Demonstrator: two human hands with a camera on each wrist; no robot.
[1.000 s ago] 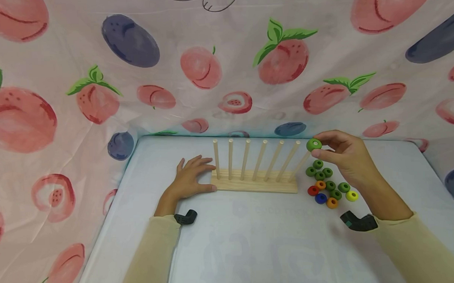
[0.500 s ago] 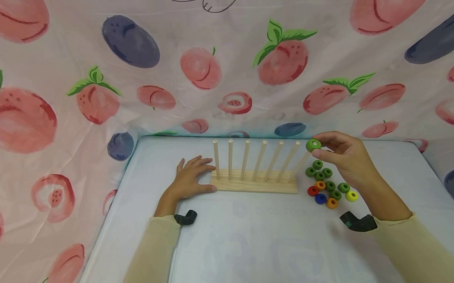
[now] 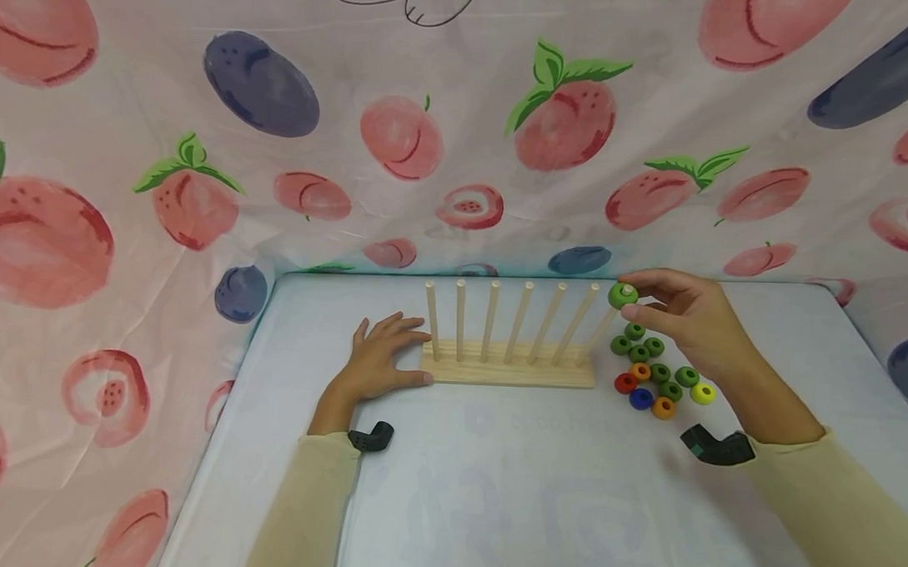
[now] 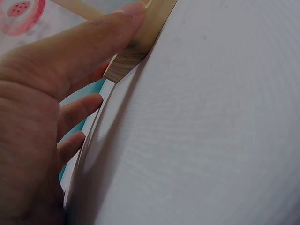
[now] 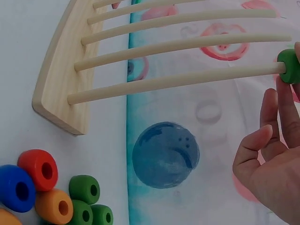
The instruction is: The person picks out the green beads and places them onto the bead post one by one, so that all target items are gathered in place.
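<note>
A wooden peg stand point(image 3: 510, 373) with a row of upright pegs sits on the table. My left hand point(image 3: 381, 359) holds its left end, thumb at the front corner and index finger at the back; in the left wrist view the thumb point(image 4: 108, 35) lies on the wood. My right hand point(image 3: 691, 313) pinches a green bead point(image 3: 621, 295) at the top of the rightmost peg point(image 3: 598, 333). The peg's tip shows through the bead's hole. From the right wrist view, the peg's end enters the green bead point(image 5: 289, 67) between the fingers.
Right of the stand lie several loose green beads point(image 3: 659, 372), two orange beads point(image 3: 663, 407), a red bead point(image 3: 626, 383), a blue bead point(image 3: 642, 399) and a yellow bead point(image 3: 702, 393). A fruit-patterned cloth point(image 3: 469, 83) hangs behind the white table point(image 3: 506, 482).
My right hand has shifted slightly left and down with the green bead, and the peg tip now pokes up through its hole. My left hand stays at the stand's end.
</note>
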